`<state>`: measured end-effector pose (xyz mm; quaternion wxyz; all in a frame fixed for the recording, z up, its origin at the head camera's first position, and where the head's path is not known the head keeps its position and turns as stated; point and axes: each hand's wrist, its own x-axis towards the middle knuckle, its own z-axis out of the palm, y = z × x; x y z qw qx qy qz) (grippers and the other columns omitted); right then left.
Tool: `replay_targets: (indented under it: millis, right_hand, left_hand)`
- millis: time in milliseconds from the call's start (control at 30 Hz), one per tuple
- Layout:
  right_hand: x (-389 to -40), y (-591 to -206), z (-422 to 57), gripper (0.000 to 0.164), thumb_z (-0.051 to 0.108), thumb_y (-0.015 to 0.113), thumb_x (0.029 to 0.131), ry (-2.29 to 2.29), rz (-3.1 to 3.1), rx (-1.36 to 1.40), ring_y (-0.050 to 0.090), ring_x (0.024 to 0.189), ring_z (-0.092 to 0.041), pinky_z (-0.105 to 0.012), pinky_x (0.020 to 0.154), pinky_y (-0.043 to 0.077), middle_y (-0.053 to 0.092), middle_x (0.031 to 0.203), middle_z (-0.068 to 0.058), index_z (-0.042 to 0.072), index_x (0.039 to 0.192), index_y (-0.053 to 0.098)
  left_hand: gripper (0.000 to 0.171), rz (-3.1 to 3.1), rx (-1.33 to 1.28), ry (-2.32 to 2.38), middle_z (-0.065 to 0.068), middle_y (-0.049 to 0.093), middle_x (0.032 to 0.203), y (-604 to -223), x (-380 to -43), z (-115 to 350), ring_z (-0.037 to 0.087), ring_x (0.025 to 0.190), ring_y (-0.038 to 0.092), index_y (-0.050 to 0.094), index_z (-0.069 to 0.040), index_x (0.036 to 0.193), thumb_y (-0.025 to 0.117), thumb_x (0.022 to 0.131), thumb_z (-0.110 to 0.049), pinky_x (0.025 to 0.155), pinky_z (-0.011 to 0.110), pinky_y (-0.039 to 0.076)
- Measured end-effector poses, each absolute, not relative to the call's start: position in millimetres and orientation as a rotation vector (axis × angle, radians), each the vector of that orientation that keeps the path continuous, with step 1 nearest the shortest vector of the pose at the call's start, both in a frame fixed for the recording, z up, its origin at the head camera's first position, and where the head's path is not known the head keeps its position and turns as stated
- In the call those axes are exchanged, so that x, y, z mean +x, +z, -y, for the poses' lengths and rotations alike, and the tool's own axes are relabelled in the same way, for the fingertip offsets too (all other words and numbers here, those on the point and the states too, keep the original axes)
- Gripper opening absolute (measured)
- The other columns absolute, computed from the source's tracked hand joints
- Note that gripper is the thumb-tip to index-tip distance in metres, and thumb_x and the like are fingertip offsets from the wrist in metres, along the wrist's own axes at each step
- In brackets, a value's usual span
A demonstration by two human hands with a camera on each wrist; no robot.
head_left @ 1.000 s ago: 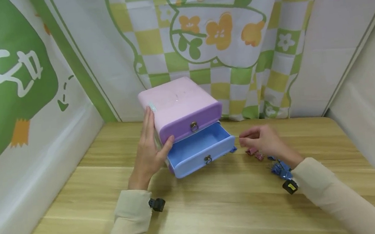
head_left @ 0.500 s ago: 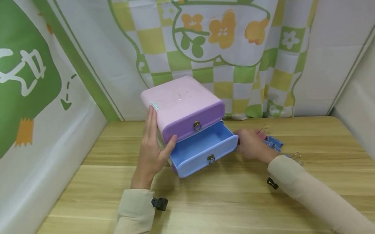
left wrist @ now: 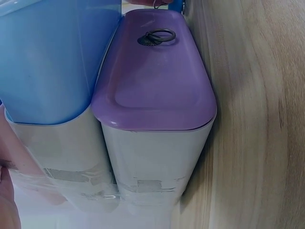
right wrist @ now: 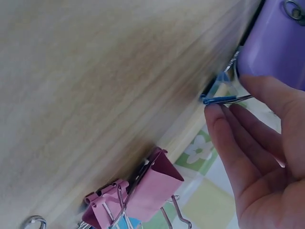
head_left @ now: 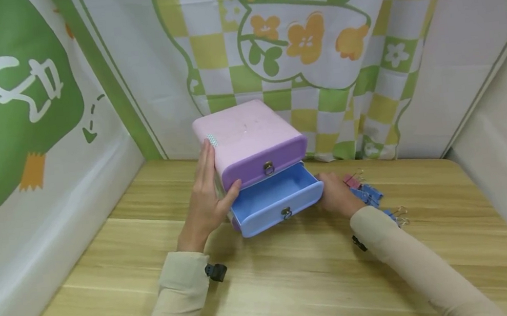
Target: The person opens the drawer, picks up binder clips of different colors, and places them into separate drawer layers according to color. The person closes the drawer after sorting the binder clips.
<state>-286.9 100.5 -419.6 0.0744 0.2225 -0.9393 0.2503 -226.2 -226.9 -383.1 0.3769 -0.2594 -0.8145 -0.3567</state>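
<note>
Fingers (right wrist: 226, 143) of R hand (head_left: 335, 195) apart from thumb (right wrist: 267, 91), 1 tip touching blue clip (right wrist: 219, 100) beside box (head_left: 251, 132); L hand (head_left: 202, 202) w/ straight fingers along box's L side; blue drawer (head_left: 282, 212) out, pink clips (right wrist: 155, 188) nearby on tbl (head_left: 285, 283)

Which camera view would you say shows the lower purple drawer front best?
The left wrist view: the lower purple drawer front appears nearly whole, ring pull included. The right wrist view shows part, cut by the frame; the head view only a sliver at the left end of the blue drawer.
</note>
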Motion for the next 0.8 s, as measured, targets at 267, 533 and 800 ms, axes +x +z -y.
replay_targets:
  millis: [267, 533, 800]
  right_hand:
    - [-291.8, -427.2, -98.8, 0.011, 0.002, 0.072, 0.07, 0.745, 2.764, 0.696, 0.063, 0.068, -0.026, -0.046, 0.059, 0.055, 0.068, 0.072, -0.013, 0.003, 0.074, 0.063]
    - [-297.8, -421.4, -103.6, 0.019, -0.003, 0.083, 0.065, 0.904, 2.873, 0.679, 0.052, 0.064, -0.017, -0.03, 0.061, 0.049, 0.066, 0.069, -0.005, 0.0, 0.082, 0.074]
    - [-292.4, -410.6, -116.7, 0.025, 0.014, 0.078, 0.088, 1.25, 3.108, 0.288, 0.06, 0.066, -0.013, -0.025, 0.051, 0.049, 0.079, 0.093, -0.007, 0.001, 0.109, 0.08]
  left_hand:
    - [0.093, 2.11, -0.656, -0.911, 0.017, 0.015, 0.178, -380.1, -223.2, 228.5, 0.035, 0.165, 0.018, 0.017, -0.001, 0.168, 0.07, 0.096, -0.029, 0.136, 0.052, 0.02]
    - [0.093, 2.111, -0.657, -0.902, 0.017, 0.016, 0.178, -380.2, -222.9, 228.8, 0.035, 0.165, 0.018, 0.018, -0.001, 0.168, 0.069, 0.096, -0.03, 0.136, 0.051, 0.019]
    - [0.093, 2.121, -0.654, -0.896, 0.016, 0.016, 0.178, -379.2, -221.3, 229.1, 0.034, 0.166, 0.018, 0.018, -0.001, 0.168, 0.069, 0.097, -0.031, 0.136, 0.051, 0.02]
